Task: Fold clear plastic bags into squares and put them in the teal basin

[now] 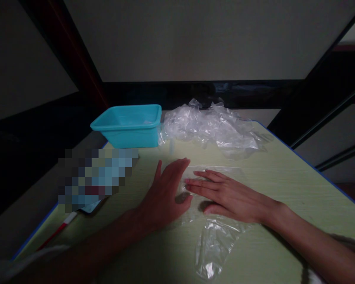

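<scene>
A clear plastic bag [214,244] lies spread on the pale green table, its lower part creased and shiny toward me. My right hand [221,193] rests over the bag with fingers stretched out to the left, palm down. To its left, my left hand [170,193] is held over the bag's left side, fingers extended and thumb apart, with nothing seen in its grasp. The two hands nearly meet above the bag's middle. Both hide parts of the plastic beneath them.
A turquoise plastic basin [130,136] stands at the table's back left. Beside it lies a heap of crumpled clear plastic bags [207,124]. A blurred-out flat object [99,179] sits at the left edge with a red and white stick [57,232] near it. The table [296,189] has a blue edge.
</scene>
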The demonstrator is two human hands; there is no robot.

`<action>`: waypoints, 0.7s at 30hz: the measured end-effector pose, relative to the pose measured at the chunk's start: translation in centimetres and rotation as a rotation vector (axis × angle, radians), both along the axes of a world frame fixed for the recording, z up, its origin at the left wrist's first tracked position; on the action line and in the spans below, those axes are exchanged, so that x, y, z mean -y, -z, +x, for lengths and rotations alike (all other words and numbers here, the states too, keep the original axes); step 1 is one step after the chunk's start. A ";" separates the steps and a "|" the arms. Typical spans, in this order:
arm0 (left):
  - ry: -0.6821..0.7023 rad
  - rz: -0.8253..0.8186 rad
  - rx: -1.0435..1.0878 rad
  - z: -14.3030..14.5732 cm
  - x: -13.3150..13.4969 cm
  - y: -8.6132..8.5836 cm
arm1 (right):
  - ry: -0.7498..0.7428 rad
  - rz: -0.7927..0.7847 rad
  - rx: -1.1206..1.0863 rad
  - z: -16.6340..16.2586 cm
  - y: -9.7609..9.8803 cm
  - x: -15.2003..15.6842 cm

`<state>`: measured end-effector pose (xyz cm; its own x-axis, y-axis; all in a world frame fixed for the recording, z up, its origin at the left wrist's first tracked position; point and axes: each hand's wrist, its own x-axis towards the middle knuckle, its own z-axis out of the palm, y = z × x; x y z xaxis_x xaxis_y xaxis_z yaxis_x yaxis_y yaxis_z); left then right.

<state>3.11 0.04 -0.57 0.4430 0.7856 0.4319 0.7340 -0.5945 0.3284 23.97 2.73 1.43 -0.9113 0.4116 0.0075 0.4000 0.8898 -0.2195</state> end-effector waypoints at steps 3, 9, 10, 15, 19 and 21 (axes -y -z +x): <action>-0.021 -0.042 -0.001 0.0 0.0 0.0 | 0.002 0.003 -0.001 0.0 0.0 0.0; -0.104 -0.010 0.002 -0.1 -0.3 -0.3 | 0.031 0.064 -0.033 0.0 -0.1 0.1; -0.090 -0.008 -0.009 -0.2 -0.3 -0.3 | 0.053 0.078 -0.050 0.0 -0.1 0.1; 0.074 -0.082 -0.141 -0.2 -0.2 -0.4 | 0.176 0.106 -0.070 0.0 0.4 0.2; 0.117 -0.198 -0.268 -0.2 0.0 -0.4 | 0.257 0.060 -0.024 0.2 1.2 0.3; 0.113 -0.235 -0.303 -0.2 0.0 -0.5 | 0.283 0.043 -0.034 0.5 1.5 0.4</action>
<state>2.92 -0.01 -0.07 0.6119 0.7866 0.0825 0.7528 -0.6112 0.2444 24.42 2.37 -0.06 -0.7592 0.6482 0.0590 0.6268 0.7526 -0.2019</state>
